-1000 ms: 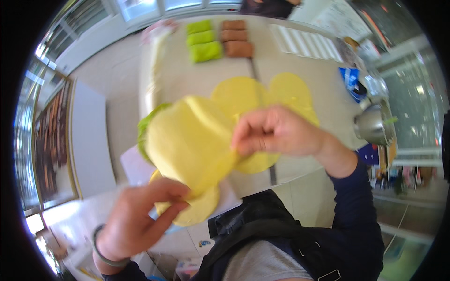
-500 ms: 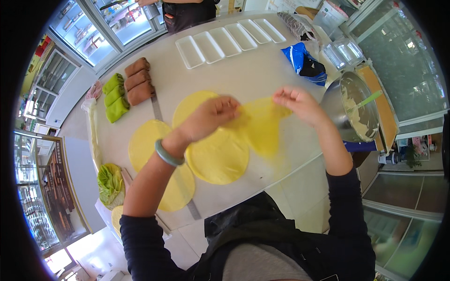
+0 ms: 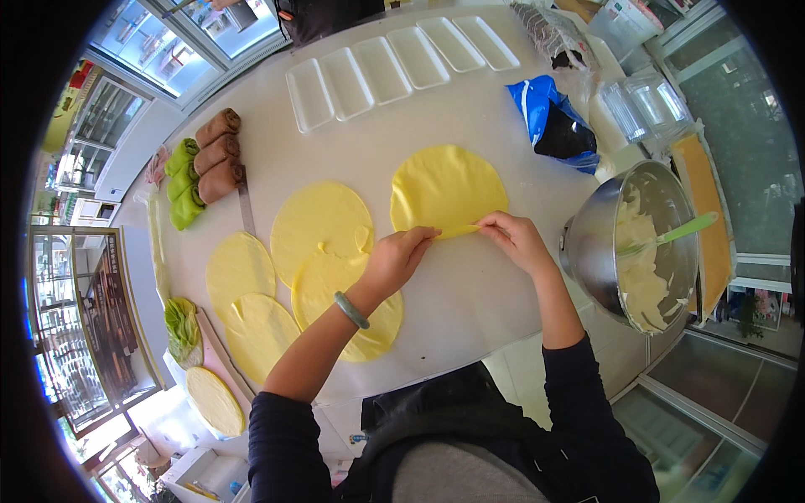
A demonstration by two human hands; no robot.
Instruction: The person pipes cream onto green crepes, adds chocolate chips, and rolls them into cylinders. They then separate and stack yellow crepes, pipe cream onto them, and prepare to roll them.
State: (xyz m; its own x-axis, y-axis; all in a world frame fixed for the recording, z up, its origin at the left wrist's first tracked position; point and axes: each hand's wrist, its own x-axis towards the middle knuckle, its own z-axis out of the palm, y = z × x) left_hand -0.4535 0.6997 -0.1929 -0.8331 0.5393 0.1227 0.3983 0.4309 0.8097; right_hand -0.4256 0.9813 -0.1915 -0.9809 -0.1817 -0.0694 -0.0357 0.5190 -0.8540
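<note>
A thin round yellow crepe (image 3: 449, 186) lies spread on the table, its near edge lifted and folded between my hands. My left hand (image 3: 398, 258), with a greenish bangle at the wrist, pinches the left end of that edge. My right hand (image 3: 513, 241) pinches its right end. Just left of my hands, several more yellow crepes (image 3: 321, 220) overlap on the tabletop. The closest one (image 3: 352, 323) is partly covered by my left wrist and has a wrinkled upper edge.
White trays (image 3: 423, 57) stand in a row at the back. Brown rolls (image 3: 220, 158) and green rolls (image 3: 182, 186) sit at the left. On the right are a blue bag (image 3: 530, 105) and a steel bowl (image 3: 602, 243) of cream with a green-handled spatula (image 3: 689, 227). Another person (image 3: 323, 18) stands beyond.
The crepe that hung blurred in the air between my hands now lies flat on the table, right of the others. My hands have come lower and closer together, still gripping its edge.
</note>
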